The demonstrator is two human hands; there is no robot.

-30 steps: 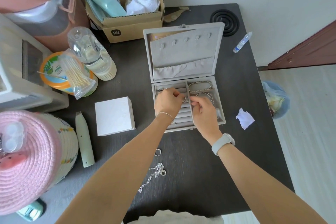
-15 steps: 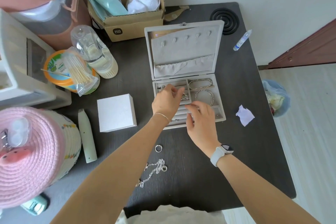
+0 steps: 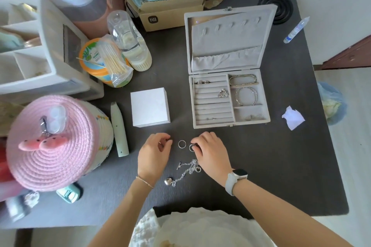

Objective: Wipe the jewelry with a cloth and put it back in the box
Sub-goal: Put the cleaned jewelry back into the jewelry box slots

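R hand (image 3: pixel 210 152) pinches ring (image 3: pixel 192 147).

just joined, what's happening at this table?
A person is sorting jewelry at a dark table. The right hand pinches a ring just above the tabletop; the left hand is curled next to it, and whether it holds anything is unclear. Another ring and a chain necklace with a heart pendant lie between the hands. The open jewelry box behind holds rings and bangles. The small wiping cloth lies untouched to the right of the box.
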